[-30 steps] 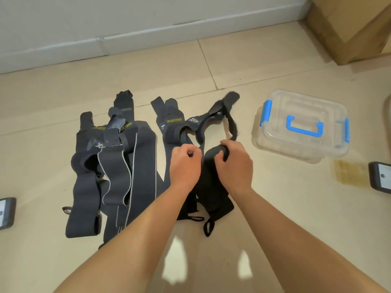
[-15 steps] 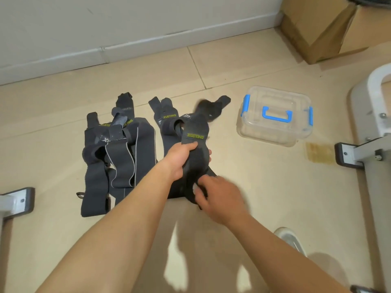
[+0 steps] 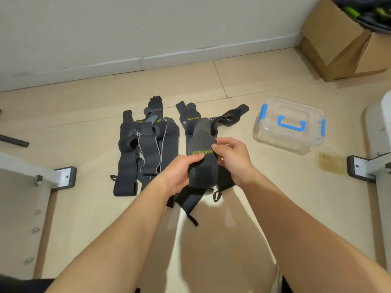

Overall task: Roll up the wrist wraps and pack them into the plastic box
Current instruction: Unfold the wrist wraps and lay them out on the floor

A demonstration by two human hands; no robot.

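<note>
Wrist wrap (image 3: 202, 166) raised for rolling.
The right grip (image 3: 232, 159) had moved from the wrap's lower end up to its lettered band. It and the left grip (image 3: 179, 176) both clamped the wrap above the floor (image 3: 285, 197). Rolling appeared barely begun. The plastic box (image 3: 289, 127) stood lidded at right.

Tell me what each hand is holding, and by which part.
One dark wrist wrap, held by both. The left hand has its grip on the left edge under the yellow lettering; the right hand pinches the right edge beside it.
</note>
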